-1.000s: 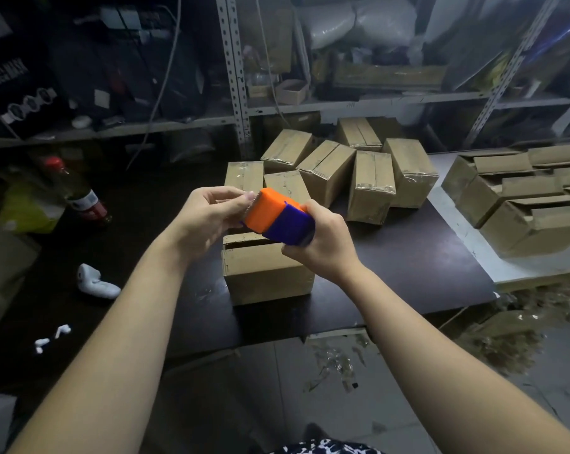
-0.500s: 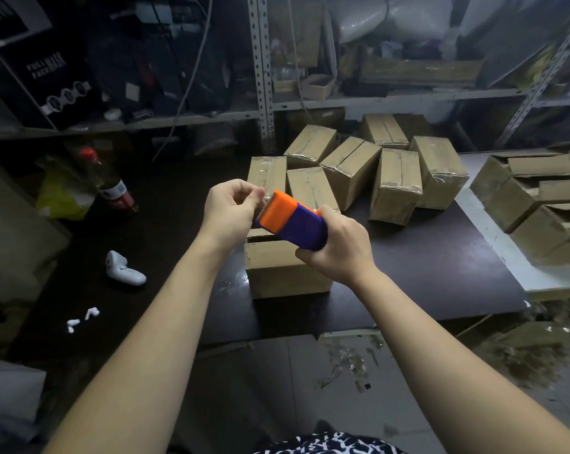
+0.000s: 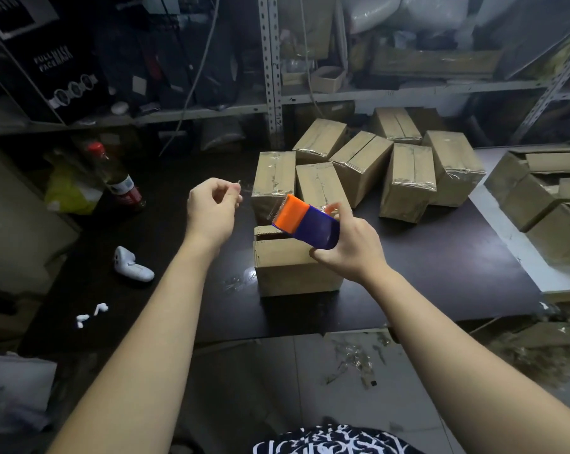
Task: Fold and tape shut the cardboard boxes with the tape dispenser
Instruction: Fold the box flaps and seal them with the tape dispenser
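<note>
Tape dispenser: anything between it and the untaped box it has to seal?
Nothing visible. The right hand holds the tape dispenser over the untaped box; the left hand pinches the clear tape off to the left, clear of the box top.

A red-capped bottle (image 3: 118,178) stands at the left of the dark tabletop (image 3: 441,273), just beside a yellow bag (image 3: 67,194). Nearer lies a white earbud case (image 3: 131,265), with two loose white earbuds (image 3: 92,313) apart from it. A black "FULL FACE MASK" box (image 3: 48,70) sits on the metal shelving (image 3: 270,70) behind. Clear scraps (image 3: 355,355) litter the floor.
</note>
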`<action>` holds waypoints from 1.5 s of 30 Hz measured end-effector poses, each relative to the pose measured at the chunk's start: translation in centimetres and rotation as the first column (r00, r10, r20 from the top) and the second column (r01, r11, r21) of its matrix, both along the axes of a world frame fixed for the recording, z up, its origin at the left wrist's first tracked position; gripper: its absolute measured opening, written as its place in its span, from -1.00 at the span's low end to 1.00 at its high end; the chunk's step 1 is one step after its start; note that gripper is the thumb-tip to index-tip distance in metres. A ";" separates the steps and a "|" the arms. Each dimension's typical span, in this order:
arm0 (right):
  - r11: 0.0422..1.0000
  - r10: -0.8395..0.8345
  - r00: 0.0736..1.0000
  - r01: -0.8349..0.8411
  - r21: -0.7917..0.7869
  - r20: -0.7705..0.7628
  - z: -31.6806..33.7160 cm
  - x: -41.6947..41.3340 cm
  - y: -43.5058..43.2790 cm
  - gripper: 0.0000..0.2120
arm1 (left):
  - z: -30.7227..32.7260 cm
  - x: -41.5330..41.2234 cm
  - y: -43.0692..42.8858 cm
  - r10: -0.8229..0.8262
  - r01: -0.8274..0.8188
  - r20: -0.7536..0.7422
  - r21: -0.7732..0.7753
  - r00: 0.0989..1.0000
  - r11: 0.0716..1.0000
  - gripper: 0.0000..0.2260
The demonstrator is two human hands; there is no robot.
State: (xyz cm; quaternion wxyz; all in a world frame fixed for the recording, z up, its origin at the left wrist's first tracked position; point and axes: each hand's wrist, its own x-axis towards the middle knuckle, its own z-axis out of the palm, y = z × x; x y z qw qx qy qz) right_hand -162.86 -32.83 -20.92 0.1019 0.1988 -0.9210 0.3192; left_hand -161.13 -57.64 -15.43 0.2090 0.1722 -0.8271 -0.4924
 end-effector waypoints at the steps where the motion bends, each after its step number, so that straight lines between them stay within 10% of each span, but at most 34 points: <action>1: 0.999 0.014 1.000 -0.014 -0.047 0.011 0.4 -0.2 -0.1 -0.36 | -0.2 0.1 -0.1 0.016 -0.016 0.001 0.054 1.000 0.998 -0.87; 11: 0.989 0.067 0.998 -0.065 -0.136 0.015 2.1 -3.8 -0.7 -0.40 | -4.5 0.8 -1.5 -0.077 0.050 0.055 0.387 0.996 0.921 -0.63; 22: 0.987 0.099 0.975 -0.070 -0.148 0.198 1.7 -6.3 -0.8 -0.49 | -9.8 -0.6 0.3 -0.282 0.264 0.065 0.205 0.957 0.943 -0.45; 29: 0.985 0.132 0.969 -0.104 -0.138 0.210 0.2 -6.2 -0.5 -0.47 | -11.7 -0.2 1.1 -0.115 0.109 0.001 0.310 0.993 0.944 -0.52; 34: 0.987 0.087 0.980 -0.061 -0.148 0.179 -0.3 -6.0 -0.6 -0.59 | -11.2 0.1 1.4 0.101 -0.131 0.084 0.636 0.991 0.761 -0.82; 45: 0.984 0.178 0.983 -0.179 0.018 0.052 -0.7 -6.2 -1.8 -0.50 | -10.7 -0.9 0.7 0.325 -0.469 0.346 0.533 0.880 0.704 -0.92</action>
